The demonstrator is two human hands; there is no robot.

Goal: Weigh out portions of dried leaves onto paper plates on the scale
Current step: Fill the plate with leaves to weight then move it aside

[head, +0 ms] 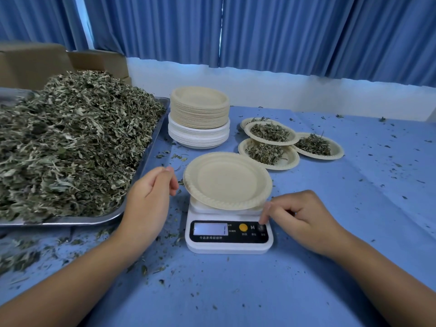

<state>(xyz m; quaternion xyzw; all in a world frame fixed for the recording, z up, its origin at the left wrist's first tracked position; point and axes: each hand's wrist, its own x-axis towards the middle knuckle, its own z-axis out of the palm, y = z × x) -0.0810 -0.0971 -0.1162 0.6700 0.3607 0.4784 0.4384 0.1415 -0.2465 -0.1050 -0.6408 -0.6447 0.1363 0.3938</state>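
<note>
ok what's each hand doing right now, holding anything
Left hand: loosely curled, holding nothing, beside the empty beige paper plate.
Right hand: holding nothing, index finger on the white digital scale button.

- Blue pleated curtains (283, 31) hung behind the bench (354, 208).
- Brown cardboard boxes (35, 62) stood at the far left.
- A white wall strip (306, 95) ran below the curtains.
</note>
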